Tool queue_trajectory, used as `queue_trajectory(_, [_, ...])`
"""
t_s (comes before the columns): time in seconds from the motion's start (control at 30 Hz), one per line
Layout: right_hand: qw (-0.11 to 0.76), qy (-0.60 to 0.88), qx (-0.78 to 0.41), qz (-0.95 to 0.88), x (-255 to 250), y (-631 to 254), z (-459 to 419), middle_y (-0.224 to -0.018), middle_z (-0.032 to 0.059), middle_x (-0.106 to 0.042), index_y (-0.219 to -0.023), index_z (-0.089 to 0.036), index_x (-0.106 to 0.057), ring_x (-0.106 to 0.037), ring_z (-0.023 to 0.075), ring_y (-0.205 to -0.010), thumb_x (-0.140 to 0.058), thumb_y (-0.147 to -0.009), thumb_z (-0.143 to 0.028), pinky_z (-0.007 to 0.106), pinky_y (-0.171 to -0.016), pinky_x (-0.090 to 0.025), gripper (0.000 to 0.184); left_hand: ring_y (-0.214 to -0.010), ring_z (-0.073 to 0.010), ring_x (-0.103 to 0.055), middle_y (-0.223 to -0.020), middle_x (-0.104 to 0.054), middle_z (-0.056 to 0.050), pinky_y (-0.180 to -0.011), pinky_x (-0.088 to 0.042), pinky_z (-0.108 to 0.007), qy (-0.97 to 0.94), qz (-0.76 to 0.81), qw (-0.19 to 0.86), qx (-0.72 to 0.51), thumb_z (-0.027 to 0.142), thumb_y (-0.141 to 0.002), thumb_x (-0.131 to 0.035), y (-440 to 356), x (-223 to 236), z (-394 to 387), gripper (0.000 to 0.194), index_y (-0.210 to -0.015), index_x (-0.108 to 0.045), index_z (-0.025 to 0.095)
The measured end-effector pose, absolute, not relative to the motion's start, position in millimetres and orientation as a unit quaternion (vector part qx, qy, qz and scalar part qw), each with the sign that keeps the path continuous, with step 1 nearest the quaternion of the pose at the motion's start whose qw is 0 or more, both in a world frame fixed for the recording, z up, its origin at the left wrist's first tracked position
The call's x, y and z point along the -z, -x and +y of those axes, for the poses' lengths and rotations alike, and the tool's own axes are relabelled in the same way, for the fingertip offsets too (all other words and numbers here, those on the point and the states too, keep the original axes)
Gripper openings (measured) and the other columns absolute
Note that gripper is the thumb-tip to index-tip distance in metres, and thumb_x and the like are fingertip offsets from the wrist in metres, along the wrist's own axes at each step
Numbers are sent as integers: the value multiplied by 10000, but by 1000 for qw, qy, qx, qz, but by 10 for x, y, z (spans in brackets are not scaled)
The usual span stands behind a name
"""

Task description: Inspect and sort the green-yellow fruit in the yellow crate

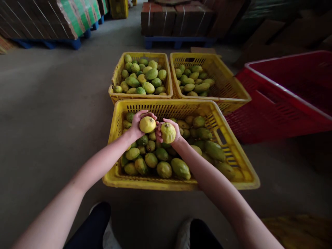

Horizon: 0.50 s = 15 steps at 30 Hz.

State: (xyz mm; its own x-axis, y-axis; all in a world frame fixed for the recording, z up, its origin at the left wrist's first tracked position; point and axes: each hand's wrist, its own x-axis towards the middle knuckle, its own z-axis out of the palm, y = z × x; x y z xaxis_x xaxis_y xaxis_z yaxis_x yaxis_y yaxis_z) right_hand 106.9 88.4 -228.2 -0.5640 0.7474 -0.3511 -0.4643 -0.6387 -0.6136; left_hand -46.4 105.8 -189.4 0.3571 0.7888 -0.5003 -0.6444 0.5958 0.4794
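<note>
My left hand [138,121] is closed round a smooth yellow lemon [147,124]. Beside it, my right hand [174,128] grips a second lemon [168,133], paler and bumpier, with a dark stem end facing up. Both hands are close together above the front yellow crate [155,185]. Inside that crate lie many green and yellow lemons, among them a long green-yellow one [181,168] near the front. My fingers are partly hidden behind the fruit.
Behind stand two more yellow crates, a left one [140,96] and a right one [230,99], both holding lemons. A red crate [259,110] is at the right. Farther back, boxes [176,20] sit on a blue pallet [178,41]. My shoes [184,235] are at the floor below.
</note>
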Motion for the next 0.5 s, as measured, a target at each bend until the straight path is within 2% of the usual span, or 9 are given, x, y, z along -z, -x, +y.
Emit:
queue_trajectory(0.13, [467,328,-811,-127,2282,-1009,915,-556,30,-593,-702,-202,-576,-533,157,-434,-453,-899,-488,257,-376,-432,368,-540,-149,-637,-580,-624,-9,-606,-576,-263,-33,412,759,-503,264,-890,-455,434,1943,1101,266,-692,-613,181])
queue_trajectory(0.23, [521,350,-775,-76,2314,-1003,947,-581,22,-612,-749,-207,-586,-552,155,-469,-480,-880,-454,246,-384,-424,298,-510,-121,-614,-578,-615,26,-601,-578,-236,-13,420,749,-512,274,-880,-549,428,1973,1132,175,-740,-610,189])
queue_trajectory(0.3, [530,372,-760,-55,2365,-1018,976,-583,22,-629,-762,-213,-589,-567,164,-492,-481,-869,-428,262,-409,-457,263,-534,-133,-631,-601,-624,18,-614,-592,-249,6,424,758,-496,308,-904,-550,425,1996,1143,170,-820,-636,188])
queue_trajectory(0.4, [510,441,-738,-26,2496,-1049,1019,-599,3,-647,-769,-239,-575,-590,174,-523,-488,-863,-394,305,-489,-532,201,-607,-173,-659,-685,-659,-22,-605,-610,-292,47,442,759,-476,385,-962,-472,417,2045,1148,262,-956,-657,200])
queue_trajectory(0.5, [484,483,-730,-24,2651,-1068,1038,-584,-9,-623,-755,-255,-557,-627,194,-579,-473,-867,-385,347,-565,-575,191,-648,-176,-652,-748,-655,-24,-623,-624,-315,42,456,752,-473,410,-946,-536,404,2086,1153,212,-988,-637,228])
